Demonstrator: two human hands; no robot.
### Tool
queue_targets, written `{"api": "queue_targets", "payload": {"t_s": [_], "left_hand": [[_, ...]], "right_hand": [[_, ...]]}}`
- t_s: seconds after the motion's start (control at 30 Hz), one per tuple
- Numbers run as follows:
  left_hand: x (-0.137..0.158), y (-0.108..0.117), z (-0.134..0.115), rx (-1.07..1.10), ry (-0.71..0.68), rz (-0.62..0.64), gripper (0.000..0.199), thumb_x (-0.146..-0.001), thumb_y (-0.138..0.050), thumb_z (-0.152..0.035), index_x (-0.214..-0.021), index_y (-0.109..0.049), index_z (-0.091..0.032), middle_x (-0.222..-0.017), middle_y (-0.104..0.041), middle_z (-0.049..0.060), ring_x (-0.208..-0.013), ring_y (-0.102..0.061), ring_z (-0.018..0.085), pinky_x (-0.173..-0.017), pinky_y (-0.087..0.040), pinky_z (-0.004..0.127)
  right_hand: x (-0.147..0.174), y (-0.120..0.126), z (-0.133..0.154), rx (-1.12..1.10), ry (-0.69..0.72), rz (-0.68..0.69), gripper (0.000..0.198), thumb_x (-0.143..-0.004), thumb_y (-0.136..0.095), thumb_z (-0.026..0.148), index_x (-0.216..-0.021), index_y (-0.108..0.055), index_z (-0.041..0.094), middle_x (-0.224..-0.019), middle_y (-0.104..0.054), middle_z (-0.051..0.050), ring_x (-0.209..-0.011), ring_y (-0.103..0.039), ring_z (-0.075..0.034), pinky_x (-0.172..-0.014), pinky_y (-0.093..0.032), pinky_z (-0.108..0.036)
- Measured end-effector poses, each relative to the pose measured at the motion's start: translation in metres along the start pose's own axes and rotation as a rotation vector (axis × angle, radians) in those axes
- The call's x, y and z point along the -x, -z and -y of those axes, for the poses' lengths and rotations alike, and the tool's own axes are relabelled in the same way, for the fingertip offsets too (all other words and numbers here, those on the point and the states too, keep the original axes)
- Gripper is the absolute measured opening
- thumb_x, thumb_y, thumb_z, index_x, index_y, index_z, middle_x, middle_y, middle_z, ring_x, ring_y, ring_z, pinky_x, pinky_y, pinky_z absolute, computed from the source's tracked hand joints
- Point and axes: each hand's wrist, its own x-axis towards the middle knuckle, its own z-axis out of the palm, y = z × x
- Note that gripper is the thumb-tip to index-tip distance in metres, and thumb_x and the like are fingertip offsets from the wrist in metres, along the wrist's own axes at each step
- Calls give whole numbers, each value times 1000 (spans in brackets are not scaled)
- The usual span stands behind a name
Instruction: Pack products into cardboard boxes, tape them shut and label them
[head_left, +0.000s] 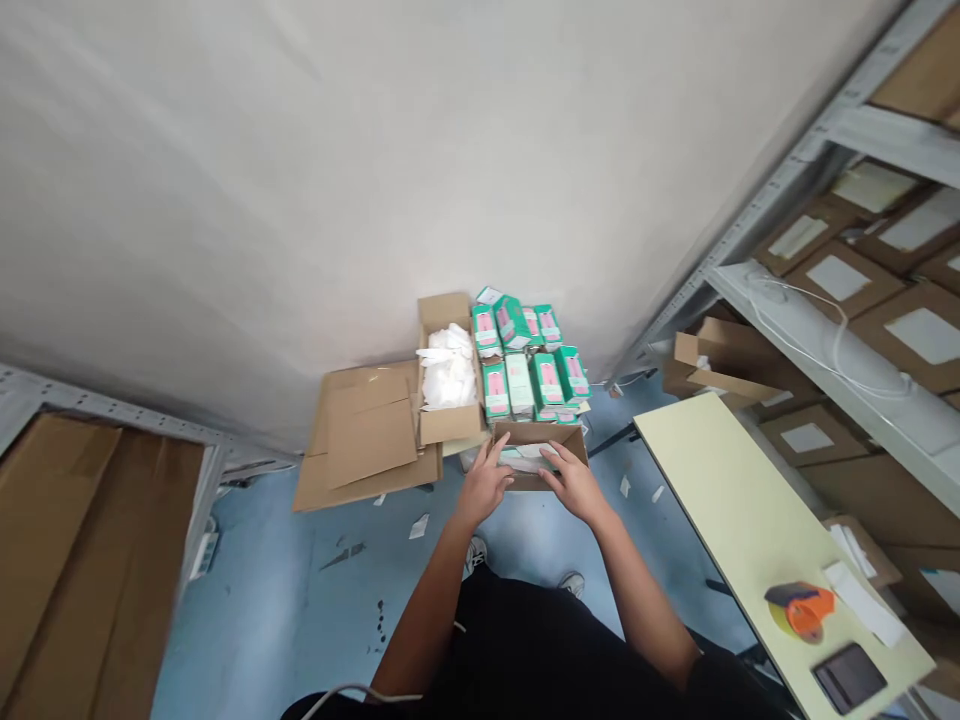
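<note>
Directly in front of my body is a small cardboard carton, its inner back wall facing me. White-and-green boxes lie at its opening, held at their two ends between my hands. My left hand is at the left end, fingers pointing forward and slightly apart. My right hand grips the right end, thumb and fingers curving inward. The undersides of the boxes are hidden inside the carton. Just behind it stand several green retail boxes with pink fronts, stacked in rows against the wall.
An open carton filled with white bags is left of the stacks, next to flattened cardboard. At right, a pale table carries an orange tape dispenser and a phone. Shelving with boxes lines that side.
</note>
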Motion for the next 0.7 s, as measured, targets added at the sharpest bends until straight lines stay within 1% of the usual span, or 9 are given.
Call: {"api": "queue_targets", "payload": {"t_s": [0.13, 0.23, 0.33, 0.43, 0.53, 0.6, 0.7], "left_hand": [[-29, -35, -52, -20, -73, 28, 20, -95, -59, -15, -90, -77, -20, -172, -31, 3, -159, -25, 39, -122, -41, 61], [-60, -68, -94, -4, -155, 91, 19, -95, -59, -16, -91, -77, -20, -172, -31, 5, -158, -25, 40, -121, -41, 63], [-92, -107, -142, 13, -253, 163, 18, -95, -60, -16, -90, -77, -19, -172, -32, 6, -158, -25, 41, -122, -40, 63], [-122, -149, -196, 27, -364, 220, 19, -95, -60, -15, -88, -77, -20, -172, -31, 5, -159, -25, 40, -122, -39, 62], [-146, -187, -249, 53, -470, 295, 18, -93, -61, -15, -89, -77, -21, -172, -32, 5, -159, -26, 38, -122, -40, 61], [-159, -208, -281, 81, -531, 346, 16, -93, -62, -16, -89, -77, -21, -172, -31, 5, -159, -27, 38, -122, -40, 61], [-178, -235, -317, 143, -587, 396, 17, -94, -62, -17, -91, -78, -21, -174, -27, 6, -157, -33, 35, -121, -43, 56]], "right_hand": [[49, 55, -53, -61, -34, -204, 38, -102, -56, 34, -135, -70, 22, -144, -66, -14, -133, -62, -31, -114, -51, -51], [94, 96, -98, -53, -111, -387, 41, -102, -53, 33, -140, -67, 23, -140, -68, -13, -134, -61, -31, -117, -49, -54], [146, 133, -140, -7, -237, -554, 46, -103, -52, 34, -147, -61, 24, -145, -64, -13, -140, -56, -31, -119, -47, -55], [201, 164, -174, 51, -368, -673, 51, -103, -52, 37, -153, -54, 24, -154, -56, -14, -145, -50, -31, -120, -45, -55], [254, 187, -203, 98, -501, -759, 56, -102, -52, 39, -156, -49, 26, -160, -48, -14, -149, -46, -32, -120, -44, -56], [284, 196, -219, 125, -603, -804, 57, -102, -52, 40, -157, -48, 26, -162, -45, -14, -149, -45, -33, -118, -46, -57], [316, 203, -241, 178, -763, -841, 58, -102, -51, 43, -157, -48, 25, -163, -45, -15, -149, -45, -35, -115, -46, -60]]}}
